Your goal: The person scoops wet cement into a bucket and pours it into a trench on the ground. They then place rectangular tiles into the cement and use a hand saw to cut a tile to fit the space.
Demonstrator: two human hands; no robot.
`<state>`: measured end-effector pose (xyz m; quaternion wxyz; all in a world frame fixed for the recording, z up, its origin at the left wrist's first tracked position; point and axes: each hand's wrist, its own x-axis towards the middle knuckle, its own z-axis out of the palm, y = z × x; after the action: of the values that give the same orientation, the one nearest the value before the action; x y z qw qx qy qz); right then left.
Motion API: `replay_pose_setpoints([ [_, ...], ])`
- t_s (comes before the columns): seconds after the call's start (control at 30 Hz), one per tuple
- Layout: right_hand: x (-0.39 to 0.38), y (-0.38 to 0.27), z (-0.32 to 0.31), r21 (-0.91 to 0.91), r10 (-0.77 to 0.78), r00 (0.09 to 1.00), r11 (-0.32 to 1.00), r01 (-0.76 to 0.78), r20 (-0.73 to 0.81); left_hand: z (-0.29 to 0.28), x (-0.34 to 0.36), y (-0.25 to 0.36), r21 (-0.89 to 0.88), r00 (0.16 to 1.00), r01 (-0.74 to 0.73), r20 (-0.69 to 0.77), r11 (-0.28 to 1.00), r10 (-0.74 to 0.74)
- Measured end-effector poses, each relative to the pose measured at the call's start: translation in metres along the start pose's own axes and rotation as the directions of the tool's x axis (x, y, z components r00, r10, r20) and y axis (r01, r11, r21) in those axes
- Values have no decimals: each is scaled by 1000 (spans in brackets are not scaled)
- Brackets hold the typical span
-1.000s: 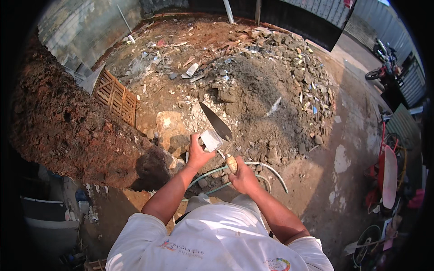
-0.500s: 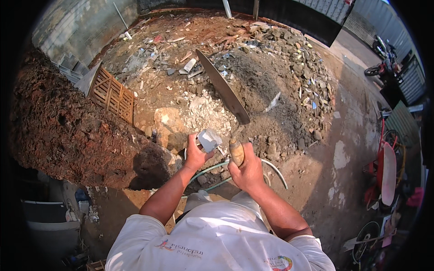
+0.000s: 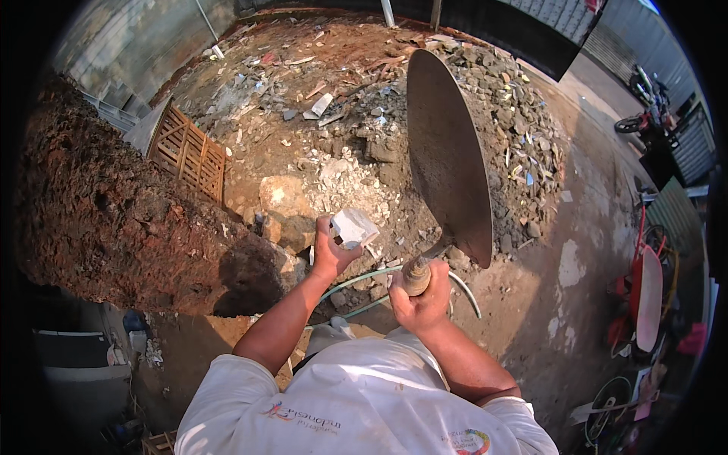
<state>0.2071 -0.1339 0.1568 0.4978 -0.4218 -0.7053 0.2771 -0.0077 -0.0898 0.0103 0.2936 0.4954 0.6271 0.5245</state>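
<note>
My left hand [image 3: 332,254] is closed round a whitish, angular chunk of rubble [image 3: 354,228], thumb and fingers on its left side. A trowel [image 3: 449,144] is in my right hand [image 3: 426,299], which grips its worn wooden handle. Its broad, rounded, grey-brown blade is raised, points away from me and shows its wide face. The blade and the chunk are apart. Below them lie pale broken bits [image 3: 345,182] on the ground, next to a big tan stone [image 3: 284,201].
A rough reddish-brown wall top [image 3: 136,220] runs along my left, with a slatted wooden crate [image 3: 186,155] beyond it. A heap of soil and rubble [image 3: 516,136] lies ahead. A green hose [image 3: 356,284] curves by my feet. At right stand a red wheelbarrow [image 3: 646,292] and a motorcycle [image 3: 648,106].
My right hand has turned the trowel: its blade has swung right and up, from nearly edge-on to broad-faced. The chunk in my left hand has tilted slightly, and that hand has hardly moved.
</note>
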Motion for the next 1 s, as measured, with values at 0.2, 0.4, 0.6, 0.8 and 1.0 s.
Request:
replay_pose_setpoints([
  [0.2,-30,85,24,-504,599,634,787,-355,489,5,-9,-16,-72,995,-71,69,995,76],
  [0.4,2,68,5,-385,530,729,840,-382,433,-6,-1,-18,-127,995,-15,95,992,27],
  [0.6,8,29,7,-35,94,995,995,-93,44,-13,14,4,-100,993,13,119,995,-1],
  [0.8,-33,91,24,-306,575,675,818,-487,462,-7,18,-15,-195,996,-9,89,981,27],
  [1.0,28,16,8,122,219,964,964,-238,150,-25,11,-12,-125,996,40,84,991,-30],
])
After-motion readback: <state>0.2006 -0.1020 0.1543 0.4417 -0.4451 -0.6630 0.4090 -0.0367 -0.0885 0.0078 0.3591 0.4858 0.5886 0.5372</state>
